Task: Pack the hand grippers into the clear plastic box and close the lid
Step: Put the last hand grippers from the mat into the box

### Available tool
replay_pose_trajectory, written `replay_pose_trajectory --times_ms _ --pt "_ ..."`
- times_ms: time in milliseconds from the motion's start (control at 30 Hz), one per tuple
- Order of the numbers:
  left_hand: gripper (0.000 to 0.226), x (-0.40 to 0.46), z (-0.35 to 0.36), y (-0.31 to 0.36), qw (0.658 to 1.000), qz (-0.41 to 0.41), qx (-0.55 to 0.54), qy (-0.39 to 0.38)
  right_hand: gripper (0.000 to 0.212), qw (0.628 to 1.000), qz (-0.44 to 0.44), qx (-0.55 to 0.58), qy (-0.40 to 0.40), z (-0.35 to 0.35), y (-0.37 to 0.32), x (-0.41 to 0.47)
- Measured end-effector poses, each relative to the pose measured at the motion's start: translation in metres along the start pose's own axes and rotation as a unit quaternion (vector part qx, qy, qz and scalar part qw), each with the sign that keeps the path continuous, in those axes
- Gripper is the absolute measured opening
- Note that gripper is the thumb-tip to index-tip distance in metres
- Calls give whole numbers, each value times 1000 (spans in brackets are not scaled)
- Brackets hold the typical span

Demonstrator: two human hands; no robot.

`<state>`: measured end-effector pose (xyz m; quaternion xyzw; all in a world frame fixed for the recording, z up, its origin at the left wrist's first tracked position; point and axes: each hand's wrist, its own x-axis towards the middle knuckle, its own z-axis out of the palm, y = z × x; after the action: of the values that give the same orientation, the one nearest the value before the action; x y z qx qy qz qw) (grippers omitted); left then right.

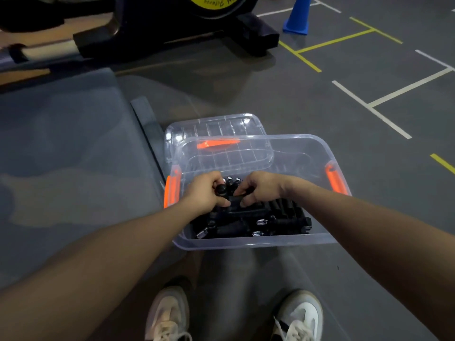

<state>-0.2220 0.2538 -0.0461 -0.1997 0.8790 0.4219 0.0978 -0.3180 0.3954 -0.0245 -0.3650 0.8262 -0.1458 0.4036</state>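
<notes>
Black hand grippers [248,217] fill the box [246,243]; both hands, left [205,191] and right [261,187], clutch one, and springs sticking up may block the lid [214,129].

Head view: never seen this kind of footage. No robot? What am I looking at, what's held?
No robot here. A person wears a camera on the head, so you look down along both arms at the floor and their shoes. The clear plastic box sits open on the grey floor, partly filled with black hand grippers. The left hand and right hand are both inside it, fingers curled round one black gripper between them. The lid lies behind the box, not yet on. Orange latches sit at the box ends. A blue cone stands farther off.
</notes>
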Motion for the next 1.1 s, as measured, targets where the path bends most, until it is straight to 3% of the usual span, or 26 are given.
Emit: replay_pose_trajectory --times_ms 100,267,400,667,933,1100 --pt "40 -10 -7 -3 1000 7 12 -22 42 996 -17 -83 -19 5 -11 2" --pt "46 -23 -19 -16 967 57 248 -30 39 990 -7 -130 -54 27 -24 6" --pt "58 -30 -26 -30 938 47 344 21 42 985 -11 -155 -69 53 -28 13" --pt "59 -32 -29 -39 943 30 329 37 43 980 4 -171 -105 76 -12 23" --pt "53 -31 -33 -42 948 42 313 47 40 994 -11 -100 -29 73 -22 27" --pt "52 -29 -34 -42 948 44 311 47 38 996 -41 -73 -34 71 -29 26"
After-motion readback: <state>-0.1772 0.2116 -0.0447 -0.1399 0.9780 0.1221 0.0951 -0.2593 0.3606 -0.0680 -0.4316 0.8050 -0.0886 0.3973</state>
